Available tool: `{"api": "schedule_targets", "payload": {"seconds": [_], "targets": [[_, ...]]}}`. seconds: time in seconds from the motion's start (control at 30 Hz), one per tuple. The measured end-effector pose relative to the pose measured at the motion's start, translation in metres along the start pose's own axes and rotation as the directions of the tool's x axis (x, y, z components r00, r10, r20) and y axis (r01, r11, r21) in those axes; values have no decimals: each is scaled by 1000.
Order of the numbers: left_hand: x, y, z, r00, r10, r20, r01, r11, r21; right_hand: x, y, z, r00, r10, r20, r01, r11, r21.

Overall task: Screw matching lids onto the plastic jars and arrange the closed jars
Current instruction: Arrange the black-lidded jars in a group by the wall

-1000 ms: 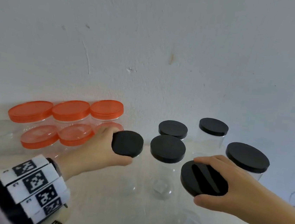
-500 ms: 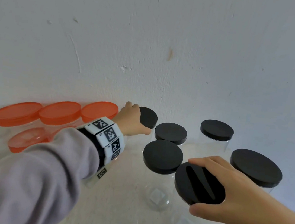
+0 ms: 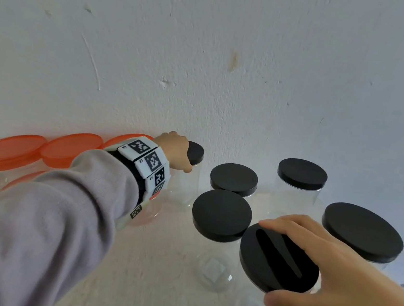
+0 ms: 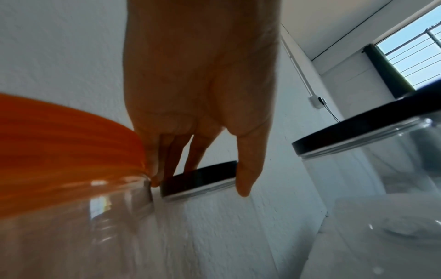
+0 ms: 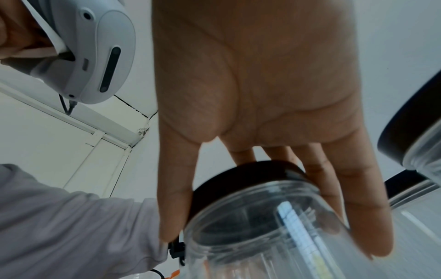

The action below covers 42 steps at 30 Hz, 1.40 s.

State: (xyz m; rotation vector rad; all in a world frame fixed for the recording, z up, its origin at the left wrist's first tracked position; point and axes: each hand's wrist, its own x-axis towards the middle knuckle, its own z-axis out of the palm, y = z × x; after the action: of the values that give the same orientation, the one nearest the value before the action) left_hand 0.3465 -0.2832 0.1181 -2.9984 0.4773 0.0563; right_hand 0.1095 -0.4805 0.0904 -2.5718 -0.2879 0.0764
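Reaching far back by the wall, the left hand [image 3: 174, 153] pinches a small black-lidded clear plastic jar [image 3: 194, 152] directly beneath it; the right hand [image 3: 314, 263] clasps a nearer black round lid [image 3: 277, 259].

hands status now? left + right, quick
Left hand: grips the black lid of the back jar beside the orange-lidded jars.
Right hand: holds the black lid of the near jar, fingers over its rim.

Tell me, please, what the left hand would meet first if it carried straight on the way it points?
Probably the white wall: the left hand, gripping the black-lidded jar, points at it, with nothing visible between, though depth is unclear.
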Motion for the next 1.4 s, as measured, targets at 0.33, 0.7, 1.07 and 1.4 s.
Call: {"api": "schedule_targets", "payload": {"seconds": [0.33,0.7,1.07,1.4], "targets": [[-19,-4,20,960,183,-213,-157,978,134,-1,0,0,1000,0,-16,0,1000,9],[-95,-34,136,930,-292,-224,-10,590,-807,-1,1,3,1000,3,-31,-2,1000,23],[-85,-34,137,762,-644,69,246,190,-950,-2,1,5,999,3,-44,-2,1000,19],[-73,-49,141,762,-645,-55,145,253,-957,-1,5,6,999,-5,-47,7,999,46]]}}
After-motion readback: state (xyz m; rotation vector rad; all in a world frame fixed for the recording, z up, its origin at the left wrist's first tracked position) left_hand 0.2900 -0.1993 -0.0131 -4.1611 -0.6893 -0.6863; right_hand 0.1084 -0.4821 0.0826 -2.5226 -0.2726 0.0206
